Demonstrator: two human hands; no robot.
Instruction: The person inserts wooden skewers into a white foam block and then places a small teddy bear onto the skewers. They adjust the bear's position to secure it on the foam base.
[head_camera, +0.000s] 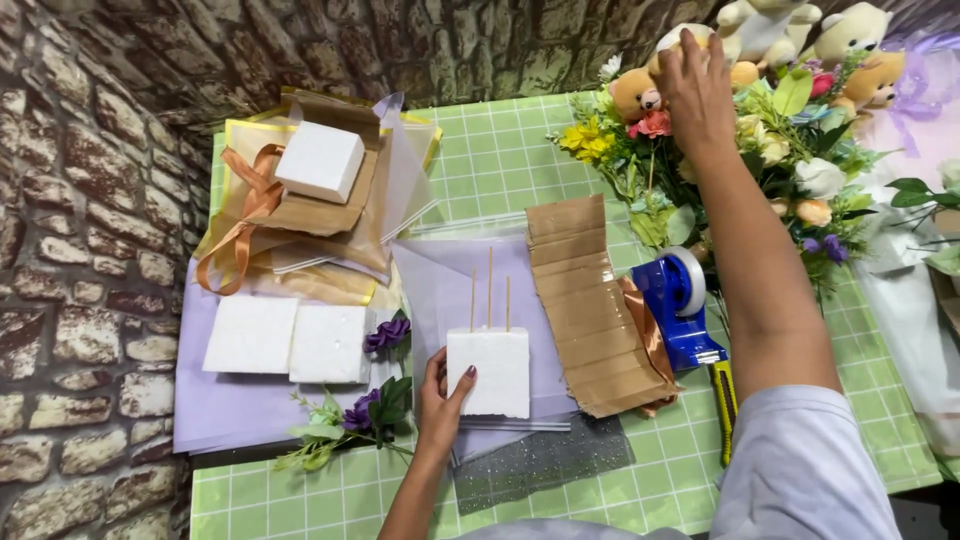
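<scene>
Nearest edge: a dark, glittery mesh sheet (545, 462) lies flat on the green gridded desk (650, 470), partly under the lilac paper.

Left hand (440, 400): fingers clasped on the left edge of a white foam block (490, 372), thumb on its front face. The block stands on a lilac paper sheet (440, 290); three thin wooden skewers (489, 292) rise upright from its top.

Left of the hand: a sprig of purple artificial flowers (365, 410) with green leaves, then two more white foam slabs (290, 338) side by side on lilac paper.

Right of the block: a strip of corrugated brown cardboard (585, 310), running diagonally, with a bronze ribbon (650, 340) at its right edge. Just beside it, a blue tape dispenser (680, 305); a yellow utility knife (724, 400) lies nearer the front.

Middle left: a white foam cube (320, 160) on a stack of gold and kraft wrapping sheets (340, 230).

Far right: right hand (695, 90), arm stretched forward, fingers resting on a small plush bear (640, 95) at the top of a flower bouquet (790, 150); whether they are clenched around it cannot be told. More plush bears (850, 40) sit behind.
</scene>
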